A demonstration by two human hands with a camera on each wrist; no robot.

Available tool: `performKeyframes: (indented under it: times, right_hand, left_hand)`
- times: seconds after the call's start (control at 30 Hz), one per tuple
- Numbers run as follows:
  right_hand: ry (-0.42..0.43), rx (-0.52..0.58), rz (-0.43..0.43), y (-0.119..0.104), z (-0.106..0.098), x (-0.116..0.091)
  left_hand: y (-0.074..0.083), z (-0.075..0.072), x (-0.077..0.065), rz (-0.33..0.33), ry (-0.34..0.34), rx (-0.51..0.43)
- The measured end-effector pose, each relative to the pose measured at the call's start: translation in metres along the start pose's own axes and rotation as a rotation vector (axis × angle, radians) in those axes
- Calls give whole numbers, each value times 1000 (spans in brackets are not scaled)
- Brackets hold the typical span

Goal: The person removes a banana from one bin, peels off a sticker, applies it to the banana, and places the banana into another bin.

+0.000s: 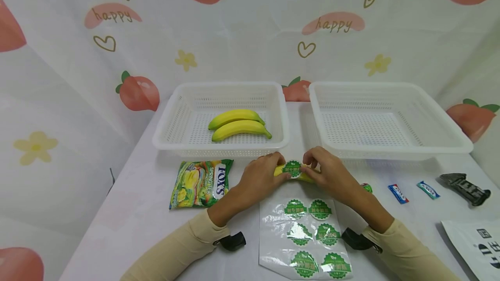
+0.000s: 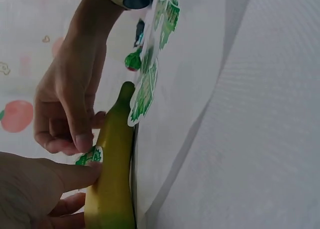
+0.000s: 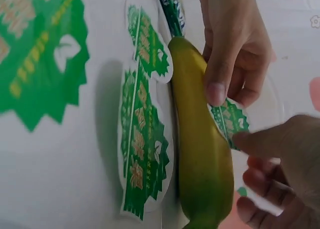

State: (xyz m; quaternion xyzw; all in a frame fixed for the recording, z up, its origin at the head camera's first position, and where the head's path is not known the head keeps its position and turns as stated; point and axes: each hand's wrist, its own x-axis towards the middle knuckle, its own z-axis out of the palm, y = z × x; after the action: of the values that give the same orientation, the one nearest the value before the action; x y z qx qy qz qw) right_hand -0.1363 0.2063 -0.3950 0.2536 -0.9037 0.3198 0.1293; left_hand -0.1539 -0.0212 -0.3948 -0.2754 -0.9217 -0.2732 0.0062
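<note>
Banana lies on the white table between the two hands, just beyond the sticker sheet and in front of the left basket and right basket. A green scalloped sticker sits across its upper side.

Left hand: nearly closed, fingers behind the fruit's left part, thumb on the near side by the sticker's left edge; it has hold of the banana. Right hand: fingers curled, thumb against the sticker's right edge, apparently pinching it. How much adhesive is in contact cannot be told.

Failure modes, judged:
1. Lifted edge. The skin is curved, the label flat; in the right wrist view part of it seems to stand off. Too light a press could leave it raised or puckered.
2. Skew. Uneven pull between the thumbs could crease the label or set it crooked.
3. Peel-back. Adhesive clinging to a thumb could carry an edge away on release.
4. Roll. If the left grip slackens while the right presses, the fruit could turn and shift the label.
5. Knock. The left basket, holding two bananas, stands close beyond the left knuckles; a hasty lift could scrape the label on its rim.
</note>
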Motion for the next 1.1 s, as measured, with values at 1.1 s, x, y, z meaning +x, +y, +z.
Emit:
performKeyframes:
  times: [1.1]
  right_hand:
    - [-255, -180, 100, -6, 3, -5]
  left_hand:
    - [3, -3, -2, 39, -80, 128]
